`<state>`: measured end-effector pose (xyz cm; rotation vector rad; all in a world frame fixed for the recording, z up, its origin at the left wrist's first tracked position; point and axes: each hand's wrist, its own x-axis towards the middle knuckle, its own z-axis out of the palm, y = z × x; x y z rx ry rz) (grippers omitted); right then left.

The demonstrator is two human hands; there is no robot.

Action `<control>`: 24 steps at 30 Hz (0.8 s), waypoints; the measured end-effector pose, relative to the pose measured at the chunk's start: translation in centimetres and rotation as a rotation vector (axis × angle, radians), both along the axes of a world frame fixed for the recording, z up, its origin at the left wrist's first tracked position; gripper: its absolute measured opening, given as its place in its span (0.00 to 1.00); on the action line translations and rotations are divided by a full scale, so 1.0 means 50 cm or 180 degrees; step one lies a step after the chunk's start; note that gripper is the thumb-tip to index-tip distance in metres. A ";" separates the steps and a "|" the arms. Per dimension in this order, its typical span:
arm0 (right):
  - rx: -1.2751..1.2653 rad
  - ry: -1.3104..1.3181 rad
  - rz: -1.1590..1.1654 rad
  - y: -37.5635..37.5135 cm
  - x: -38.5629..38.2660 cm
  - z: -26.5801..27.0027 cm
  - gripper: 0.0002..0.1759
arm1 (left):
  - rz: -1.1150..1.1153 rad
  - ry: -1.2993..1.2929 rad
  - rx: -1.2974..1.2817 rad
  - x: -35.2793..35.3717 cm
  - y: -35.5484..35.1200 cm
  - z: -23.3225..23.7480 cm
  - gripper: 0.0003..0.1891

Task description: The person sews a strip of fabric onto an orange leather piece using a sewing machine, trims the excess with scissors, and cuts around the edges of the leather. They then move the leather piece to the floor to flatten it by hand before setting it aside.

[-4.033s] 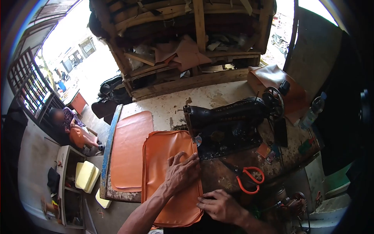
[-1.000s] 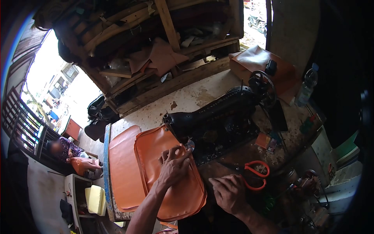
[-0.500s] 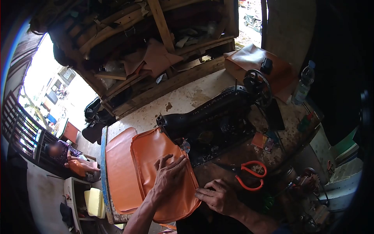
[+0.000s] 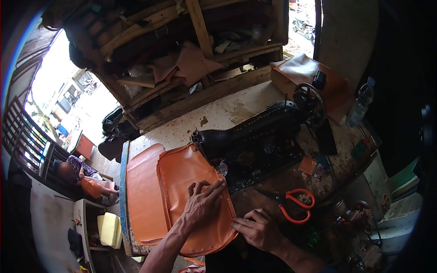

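Note:
An orange leather-like piece (image 4: 182, 168) with a stitched, rounded edge lies under the head of a black sewing machine (image 4: 255, 136). My left hand (image 4: 202, 200) rests on top of it, fingers partly bent and apart, near its right edge. My right hand (image 4: 257, 227) has its fingers together on the lower right edge of the same piece, gripping that edge. Another flat orange sheet (image 4: 143, 195) lies beneath and to the left. Red-handled scissors (image 4: 298, 205) lie right of the machine's bed, above my right hand.
A plastic bottle (image 4: 363, 102) stands at the table's right, near a folded brown sheet (image 4: 300, 73). Wooden shelves (image 4: 200, 29) with scraps are behind the machine. A seated person (image 4: 79, 173) is at the far left, above a yellow foam block (image 4: 109, 230).
The whole view has shifted slightly, so table and machine appear a little further right. Both hands keep nearly the same places on the orange piece.

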<state>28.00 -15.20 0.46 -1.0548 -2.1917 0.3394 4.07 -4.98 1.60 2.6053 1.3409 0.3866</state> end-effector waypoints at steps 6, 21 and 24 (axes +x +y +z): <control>-0.0107 0.0131 -0.0141 -0.001 -0.003 0.001 0.19 | -0.0076 -0.0071 0.0089 0.000 0.003 -0.003 0.32; -0.0005 0.0088 -0.0579 0.012 -0.030 0.005 0.14 | 0.0011 0.0131 -0.0006 -0.014 0.044 0.006 0.34; 0.0008 0.0140 -0.0603 0.015 -0.033 -0.002 0.13 | 0.0008 0.0155 0.0002 -0.016 0.055 0.003 0.34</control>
